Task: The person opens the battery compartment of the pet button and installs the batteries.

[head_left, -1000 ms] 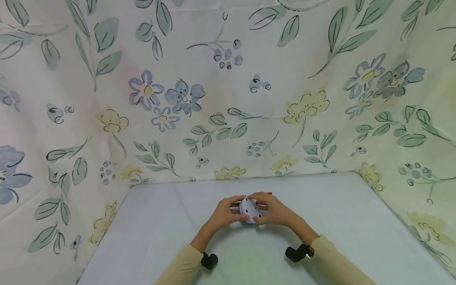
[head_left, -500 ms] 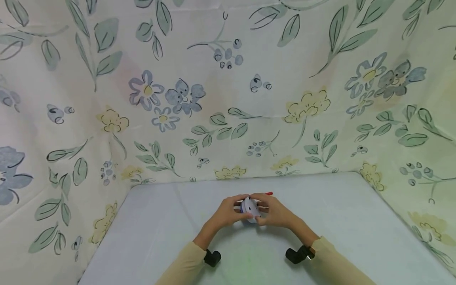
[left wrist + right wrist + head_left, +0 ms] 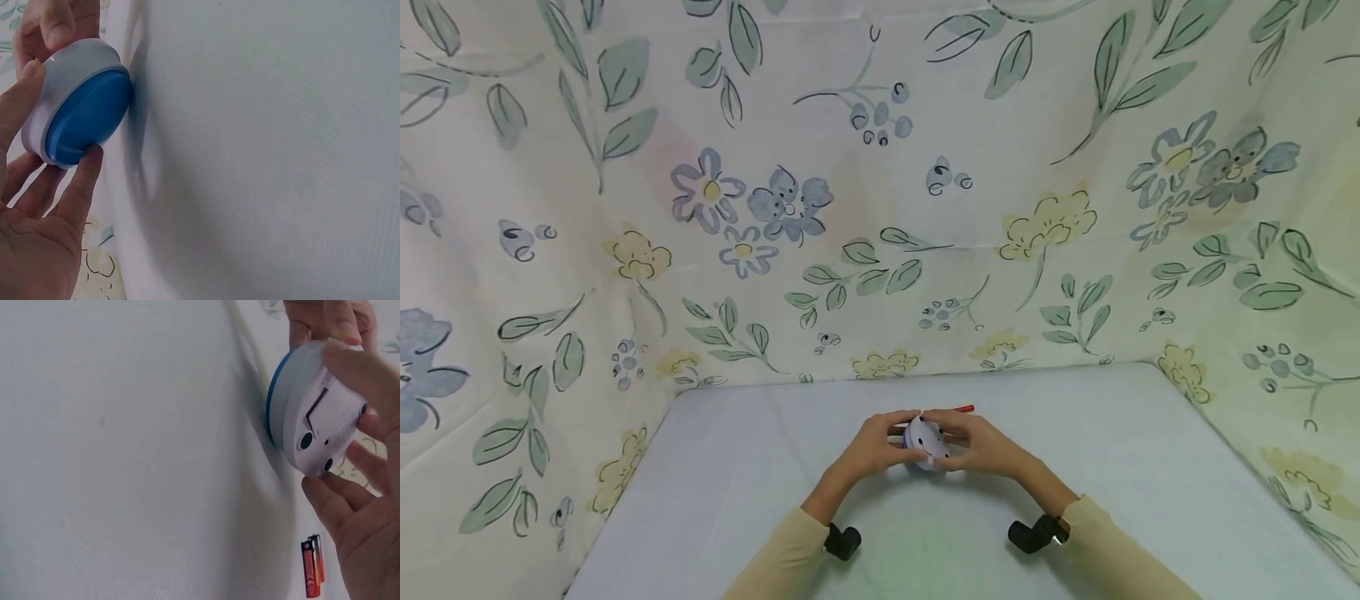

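A round white push button with a blue domed top (image 3: pixel 94 115) is held on edge between both hands, just above the table. In the head view its white underside (image 3: pixel 927 443) faces right. My left hand (image 3: pixel 876 446) grips one side, thumb and fingers curled round the rim. The right hand (image 3: pixel 985 443) holds the other side, its thumb on the underside and fingertips at the rim. Dark round feet, a small hole and a dark angled line, like the edge of a battery cover, show on the underside (image 3: pixel 334 428) in the right wrist view.
Two red-and-black batteries (image 3: pixel 312 565) lie side by side on the white table (image 3: pixel 737 500), behind the right hand. A floral cloth (image 3: pixel 880 192) hangs behind the table and along its sides. Each wrist wears a black camera (image 3: pixel 1033 533).
The push button turned slightly in the hands, its underside swinging further right, then partly back. Both hands stay around it in nearly the same place.
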Action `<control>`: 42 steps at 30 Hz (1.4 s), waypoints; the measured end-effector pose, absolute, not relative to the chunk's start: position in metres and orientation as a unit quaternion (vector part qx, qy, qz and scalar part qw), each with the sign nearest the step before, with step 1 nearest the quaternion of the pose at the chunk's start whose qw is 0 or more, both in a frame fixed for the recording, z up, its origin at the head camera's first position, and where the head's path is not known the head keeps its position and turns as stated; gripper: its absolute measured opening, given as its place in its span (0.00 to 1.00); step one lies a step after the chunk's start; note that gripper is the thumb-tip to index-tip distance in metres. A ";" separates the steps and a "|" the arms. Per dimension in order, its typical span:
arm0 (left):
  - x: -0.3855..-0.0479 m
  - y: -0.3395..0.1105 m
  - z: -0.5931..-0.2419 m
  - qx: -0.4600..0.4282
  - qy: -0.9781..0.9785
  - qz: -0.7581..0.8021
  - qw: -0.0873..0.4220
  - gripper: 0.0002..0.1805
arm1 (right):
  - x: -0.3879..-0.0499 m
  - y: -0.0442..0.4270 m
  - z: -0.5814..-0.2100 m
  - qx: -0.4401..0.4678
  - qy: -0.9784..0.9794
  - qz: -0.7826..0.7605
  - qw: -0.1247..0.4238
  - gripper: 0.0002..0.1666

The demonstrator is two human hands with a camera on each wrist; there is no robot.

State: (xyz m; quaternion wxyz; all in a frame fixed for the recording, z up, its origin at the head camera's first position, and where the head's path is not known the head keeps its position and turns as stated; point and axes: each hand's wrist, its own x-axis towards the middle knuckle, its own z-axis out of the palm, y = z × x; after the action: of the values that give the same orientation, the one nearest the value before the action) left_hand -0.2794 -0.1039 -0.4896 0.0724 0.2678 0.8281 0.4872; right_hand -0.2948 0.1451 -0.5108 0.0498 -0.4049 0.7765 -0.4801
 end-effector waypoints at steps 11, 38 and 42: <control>-0.283 -0.108 -0.491 0.269 0.824 0.492 0.080 0.37 | -0.295 0.146 -0.506 -0.392 0.788 -0.473 0.036 0.36; -0.279 -0.111 -0.491 0.247 0.823 0.505 0.085 0.38 | -0.292 0.155 -0.508 -0.390 0.765 -0.512 -0.013 0.08; -0.278 -0.112 -0.491 0.248 0.821 0.507 0.085 0.38 | -0.291 0.157 -0.508 -0.371 0.768 -0.522 -0.004 0.07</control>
State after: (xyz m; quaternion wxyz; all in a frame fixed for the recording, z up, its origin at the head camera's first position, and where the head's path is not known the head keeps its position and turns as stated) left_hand -0.2781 -0.1124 -0.4912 0.0845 0.2476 0.8213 0.5070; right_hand -0.2908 0.1573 -0.5077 -0.0042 -0.3711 0.7683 -0.5216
